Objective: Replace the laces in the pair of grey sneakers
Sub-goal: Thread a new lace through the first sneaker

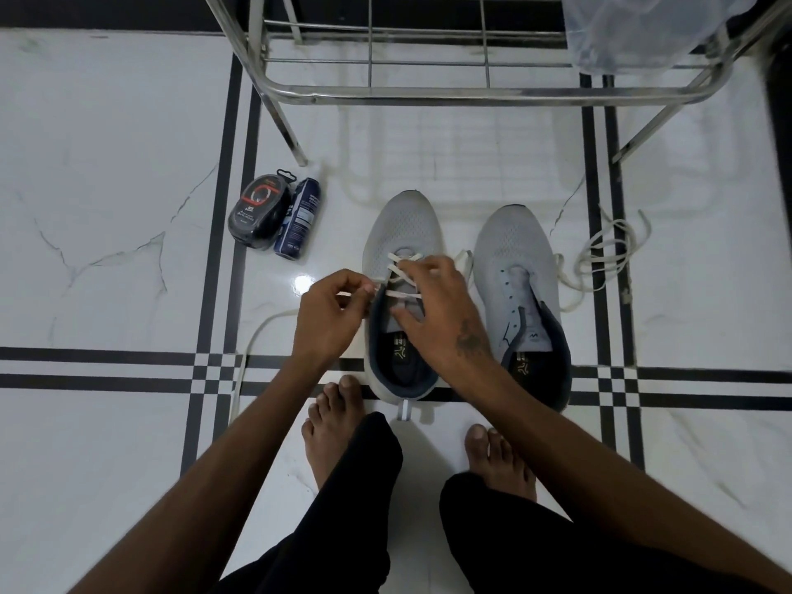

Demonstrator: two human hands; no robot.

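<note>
two grey sneakers stand side by side on the tiled floor (107, 272), toes pointing far. the left shoe (400, 233) is half laced with a white lace (403, 267). the left hand (330, 312) pinches the lace end at the shoe's left edge. the right hand (441, 308) rests on the tongue, fingers spread. the right shoe (514, 255) has bare eyelets; a loose lace (600, 255) lies just to its right.
</note>
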